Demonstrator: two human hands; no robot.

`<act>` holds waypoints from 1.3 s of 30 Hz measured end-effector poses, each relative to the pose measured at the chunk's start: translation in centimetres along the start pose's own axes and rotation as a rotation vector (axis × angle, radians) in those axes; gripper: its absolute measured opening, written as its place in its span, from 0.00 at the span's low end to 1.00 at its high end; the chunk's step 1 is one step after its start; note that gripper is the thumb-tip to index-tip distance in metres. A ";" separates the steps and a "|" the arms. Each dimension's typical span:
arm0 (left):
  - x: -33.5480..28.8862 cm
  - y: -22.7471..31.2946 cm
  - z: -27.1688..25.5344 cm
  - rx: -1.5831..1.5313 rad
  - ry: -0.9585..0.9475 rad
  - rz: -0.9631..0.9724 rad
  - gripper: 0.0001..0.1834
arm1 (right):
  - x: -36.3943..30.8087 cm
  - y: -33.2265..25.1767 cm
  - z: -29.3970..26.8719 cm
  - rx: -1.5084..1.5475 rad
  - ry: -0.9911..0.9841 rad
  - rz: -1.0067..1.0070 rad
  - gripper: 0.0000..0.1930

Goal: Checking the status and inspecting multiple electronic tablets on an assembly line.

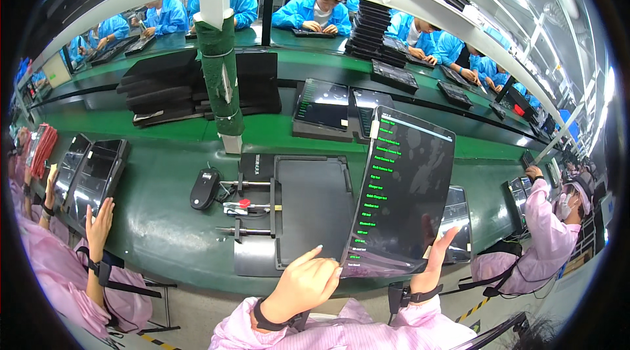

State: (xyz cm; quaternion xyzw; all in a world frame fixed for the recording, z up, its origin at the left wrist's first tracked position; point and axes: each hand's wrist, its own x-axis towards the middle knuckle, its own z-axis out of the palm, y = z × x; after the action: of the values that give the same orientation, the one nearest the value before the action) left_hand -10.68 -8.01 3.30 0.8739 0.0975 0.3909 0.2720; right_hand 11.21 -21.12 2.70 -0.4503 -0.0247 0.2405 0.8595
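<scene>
A large tablet [408,186] with a dark, lit screen and a column of green text is tilted upright above the bench. My right hand [434,259] supports it at the lower right edge, thumb outside and some fingers hidden. My left hand [307,287] is closed at the tablet's lower left corner, with thumb and bent fingers against it. Left of the tablet lies a black flat fixture [314,205] with metal rods and a red-tipped part [244,203]. A second tablet [457,225] lies partly hidden behind the held one.
A black mouse [205,188] sits left of the fixture. A green-wrapped post [220,74] rises from the bench [157,218]. Behind are black foam sheets [161,87] and tablets in a tray [323,104]. Co-workers in pink sit at both sides; others in blue work across the line.
</scene>
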 end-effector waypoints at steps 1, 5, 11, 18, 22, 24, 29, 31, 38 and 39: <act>-0.1 0.2 -0.1 -0.003 0.011 0.004 0.06 | 0.0 0.2 -0.3 -0.003 -0.046 -0.013 0.37; -0.4 0.4 0.0 -0.102 0.012 -0.043 0.05 | -0.9 0.9 -0.7 0.039 -0.063 0.068 0.38; 1.0 -0.6 3.7 -0.189 0.019 -0.305 0.06 | -1.4 2.3 0.7 -0.183 -0.185 -0.202 0.41; 0.7 -0.2 5.7 -0.893 -0.148 -0.231 0.09 | -2.2 4.1 2.1 -0.170 -0.316 -0.223 0.36; 0.0 -0.2 4.9 -1.813 -0.297 -0.600 0.16 | -1.4 5.2 1.5 -0.128 -0.356 -0.182 0.37; 0.2 -1.3 4.4 -1.359 -0.377 -0.511 0.16 | -1.2 5.5 1.4 -0.078 -0.302 -0.062 0.36; 0.5 -5.2 0.6 -0.531 -0.656 -0.289 0.16 | -1.8 3.6 2.6 -0.098 -0.244 0.165 0.28; 0.2 -7.1 -2.9 -0.248 -0.466 -0.418 0.14 | -1.9 2.4 3.3 -0.067 -0.270 0.269 0.22; 1.0 -13.9 -6.6 0.465 0.037 -0.218 0.13 | 1.7 5.0 4.7 -0.479 -0.143 0.361 0.14; 1.1 -14.5 -6.2 0.455 0.017 -0.222 0.11 | 1.9 5.6 4.5 -0.546 -0.146 0.365 0.15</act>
State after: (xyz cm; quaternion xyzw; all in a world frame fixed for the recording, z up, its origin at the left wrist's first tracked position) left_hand -13.90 6.96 -0.68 0.8934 0.2806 0.3337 0.1086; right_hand 9.54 -14.18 0.69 -0.6426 -0.0689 0.4065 0.6458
